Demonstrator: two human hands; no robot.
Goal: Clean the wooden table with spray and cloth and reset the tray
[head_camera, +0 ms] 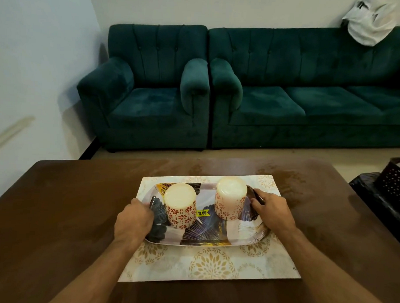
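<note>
Left hand (133, 219) and right hand (270, 210) closed on tray (214, 239) ends — two upturned cups (181, 206) on it, placemat (213, 265) beneath, table (56, 214) dusty.

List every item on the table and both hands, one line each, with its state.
tray: on the placemat, gripped at both ends
left cup: upside down on the tray
right cup: upside down on the tray
placemat: flat on the table
table: patchy streaks at far side
left hand: grip shut on tray
right hand: grip shut on tray
</note>
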